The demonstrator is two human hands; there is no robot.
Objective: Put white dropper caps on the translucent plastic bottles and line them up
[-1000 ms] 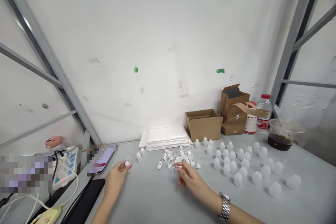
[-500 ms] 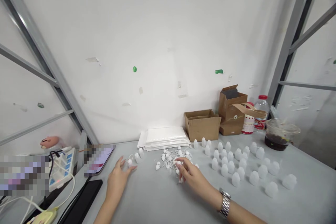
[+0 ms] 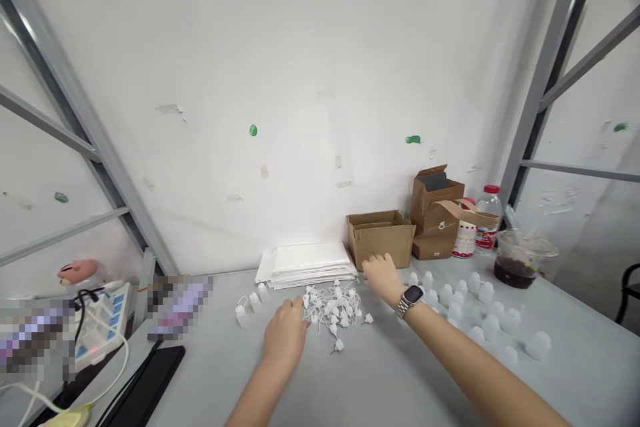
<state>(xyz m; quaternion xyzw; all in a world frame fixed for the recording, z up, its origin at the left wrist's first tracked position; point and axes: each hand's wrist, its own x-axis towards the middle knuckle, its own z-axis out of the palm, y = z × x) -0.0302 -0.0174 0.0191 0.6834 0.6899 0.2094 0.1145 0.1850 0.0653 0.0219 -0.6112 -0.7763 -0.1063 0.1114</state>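
Note:
My left hand [image 3: 285, 333] rests its curled fingers at the near left edge of a heap of white plastic caps with thin tangled loops [image 3: 333, 310]. Whatever its fingers touch is hidden beneath the hand. My right hand [image 3: 383, 278], with a metal-band watch [image 3: 413, 297] on its wrist, reaches the far side of the heap, near the front of a cardboard box [image 3: 380, 237]. Nothing shows in its slightly parted fingers. Rows of frosted white plastic bottles [image 3: 463, 310] stand to the right of that hand, and several small ones [image 3: 256, 302] stand left of the heap.
A stack of white padded envelopes [image 3: 305, 265] lies behind the heap. Farther right stand a brown carton [image 3: 435, 227], a red-capped plastic bottle [image 3: 489, 217] and a cup of dark liquid [image 3: 515, 265]. A power strip [image 3: 97, 340] and a blurred phone [image 3: 180, 300] lie left.
My right hand has moved off the heap toward the far side, near the box, and its wrist has turned. My left hand has moved right to the heap. The view has shifted slightly.

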